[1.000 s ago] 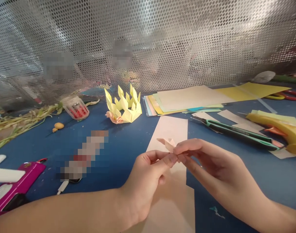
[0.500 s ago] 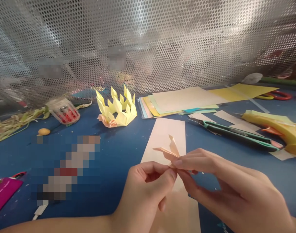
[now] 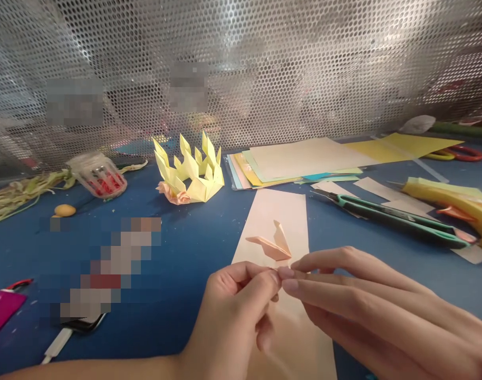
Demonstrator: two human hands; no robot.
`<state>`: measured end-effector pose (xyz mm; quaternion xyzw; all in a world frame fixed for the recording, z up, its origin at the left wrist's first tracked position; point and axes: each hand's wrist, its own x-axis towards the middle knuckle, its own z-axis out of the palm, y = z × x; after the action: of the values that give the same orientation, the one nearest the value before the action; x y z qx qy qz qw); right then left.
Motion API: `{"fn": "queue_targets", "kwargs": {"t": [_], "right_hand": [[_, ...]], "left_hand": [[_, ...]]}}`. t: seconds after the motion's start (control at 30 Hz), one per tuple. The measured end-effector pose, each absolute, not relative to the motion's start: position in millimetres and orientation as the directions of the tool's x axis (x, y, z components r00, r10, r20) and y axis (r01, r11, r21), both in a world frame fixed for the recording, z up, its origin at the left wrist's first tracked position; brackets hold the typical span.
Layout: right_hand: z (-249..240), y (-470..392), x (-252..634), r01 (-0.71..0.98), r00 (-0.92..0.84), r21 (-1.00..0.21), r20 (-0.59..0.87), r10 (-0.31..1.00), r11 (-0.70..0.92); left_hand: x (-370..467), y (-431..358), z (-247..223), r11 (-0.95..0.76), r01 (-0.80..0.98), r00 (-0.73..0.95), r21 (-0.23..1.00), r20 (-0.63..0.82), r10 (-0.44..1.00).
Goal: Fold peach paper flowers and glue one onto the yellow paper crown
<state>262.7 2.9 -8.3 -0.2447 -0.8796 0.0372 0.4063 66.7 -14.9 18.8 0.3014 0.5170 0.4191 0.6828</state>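
A small peach piece of folded paper [image 3: 276, 248] stands up above my fingertips, with two pointed flaps spreading apart. My left hand [image 3: 241, 306] pinches its lower end between thumb and forefinger. From the other side my right hand [image 3: 355, 290] presses its fingertips to that same lower end, the fingers fairly straight and close together. Most of the gripped part is hidden by the fingers. Beneath both hands lies a long pale paper strip [image 3: 278, 211] on the blue table.
Beyond the hands sit a yellow folded-paper crown [image 3: 191, 174] and a stack of coloured paper [image 3: 300, 158]. On the right lie a green-black utility knife [image 3: 399, 219], a yellow-handled tool [image 3: 446, 195] and paper scraps. A plastic jar [image 3: 98, 174] and a pixelated phone [image 3: 85, 322] are left. Perforated metal [image 3: 241, 68] rises behind.
My right hand has shifted its grip lower on the folded paper, its fingers now straighter. The flaps show more fully. The view has moved slightly.
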Motion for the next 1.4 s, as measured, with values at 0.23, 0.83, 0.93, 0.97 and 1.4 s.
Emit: {"fn": "queue_targets", "kwargs": {"t": [0.23, 0.83, 0.93, 0.97, 1.4], "right_hand": [[-19, -5, 263, 0.499, -0.542, -0.138, 0.720, 0.433, 0.855], [-13, 16, 275, 0.296, -0.675, -0.217, 0.642, 0.365, 0.930], [-20, 10, 271, 0.339, -0.564, -0.241, 0.721, 0.402, 0.909], [-21, 9, 270, 0.338, -0.556, -0.245, 0.727, 0.403, 0.909], [-8, 19, 270, 0.339, -0.571, -0.295, 0.690, 0.445, 0.893]], "left_hand": [[62, -15, 3, 0.466, -0.333, 0.187, 0.820, -0.427, 0.885], [62, -15, 14, 0.464, -0.280, 0.148, 0.840, -0.440, 0.886], [61, -15, 14, 0.454, -0.270, 0.147, 0.849, -0.430, 0.891], [61, -15, 15, 0.453, -0.269, 0.146, 0.850, -0.429, 0.891], [60, -14, 12, 0.497, -0.382, 0.244, 0.779, -0.433, 0.868]]}}
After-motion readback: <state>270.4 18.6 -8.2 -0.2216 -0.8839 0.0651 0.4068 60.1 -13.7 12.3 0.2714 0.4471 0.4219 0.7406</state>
